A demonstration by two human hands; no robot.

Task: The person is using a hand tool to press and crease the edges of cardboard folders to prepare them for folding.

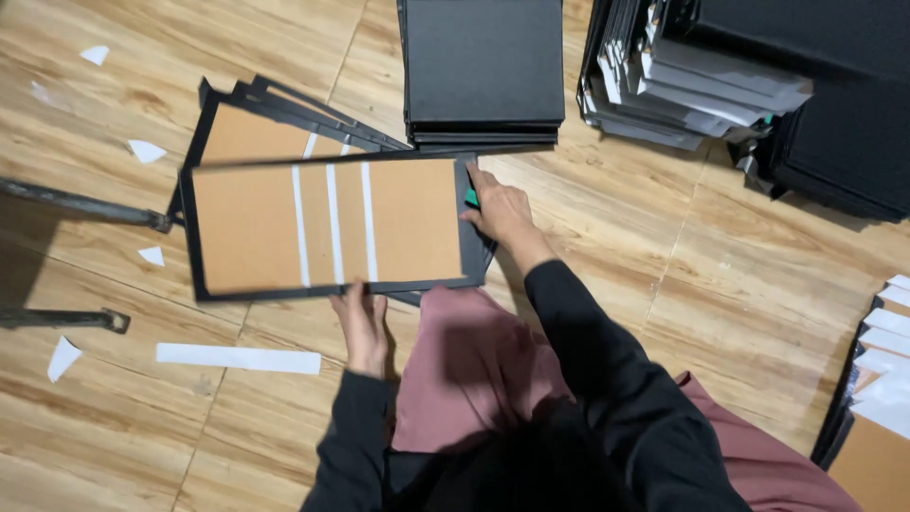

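Your left hand (361, 322) grips the near edge of a flat brown cardboard panel (327, 226) with a black border and three white strips running across its middle; the fingers are closed on that edge from below. Your right hand (500, 213) presses on the panel's right black border, fingers close together, with a small green tool (471, 197) showing under them; whether the hand is clamped on it, you cannot tell. The panel sits slightly tilted above a fanned pile of similar panels (248, 118) lying on the wooden floor (664, 275). Just beyond its far right corner stands a neat stack of black boards (482, 66). Far right, a leaning stack of grey and black folded pieces (701, 81). A long white paper strip (239, 358) lies on the floor to the left of your left hand, with small white scraps (145, 151) scattered further left. More brown and white panels (877, 398) rest at the right edge.
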